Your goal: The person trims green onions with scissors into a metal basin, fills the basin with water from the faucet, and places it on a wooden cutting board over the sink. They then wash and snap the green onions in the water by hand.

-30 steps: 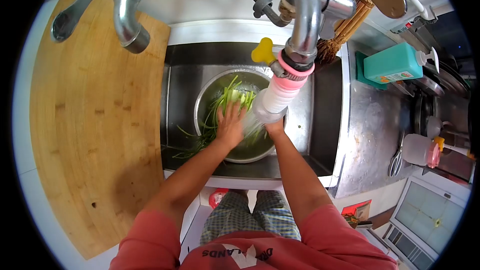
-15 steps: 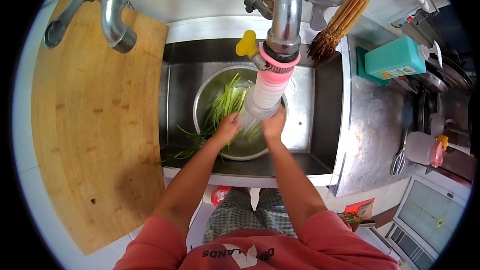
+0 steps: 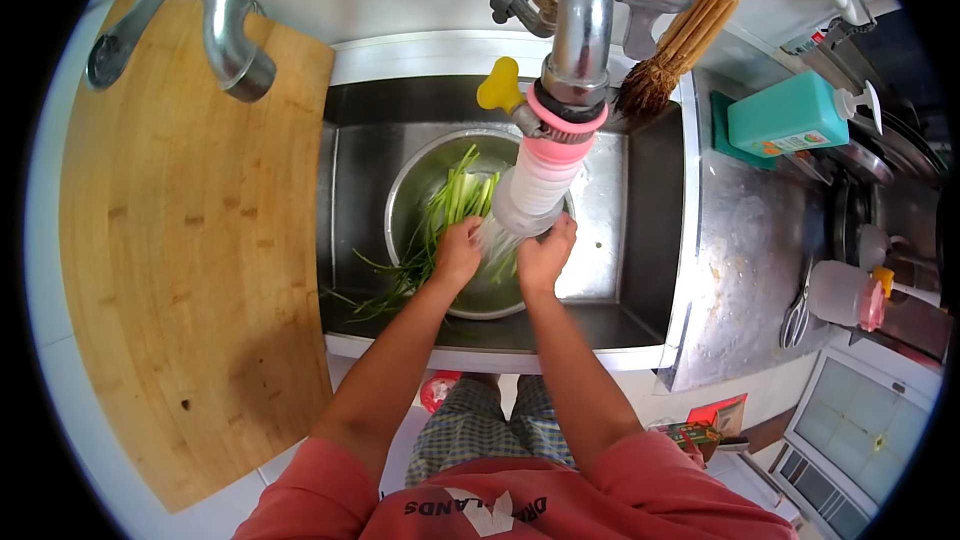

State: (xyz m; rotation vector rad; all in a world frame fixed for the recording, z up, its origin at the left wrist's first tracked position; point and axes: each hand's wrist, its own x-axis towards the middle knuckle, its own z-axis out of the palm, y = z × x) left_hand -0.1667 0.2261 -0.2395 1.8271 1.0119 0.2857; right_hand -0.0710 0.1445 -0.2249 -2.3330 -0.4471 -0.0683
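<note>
Left hand (image 3: 459,252) and right hand (image 3: 547,253): fingers curled, hold unclear, near the spray (image 3: 494,240), probably so it wets them; greens (image 3: 462,195) lie beyond the left fingers, bowl (image 3: 393,205) beneath.

I see the left hand (image 3: 458,252) curled at the greens (image 3: 452,204), which spread beyond and left of its fingers in a metal basin (image 3: 406,192). A nozzle (image 3: 533,195) pours between those fingers and the right hand (image 3: 547,256); neither grip is clear to me.
</note>
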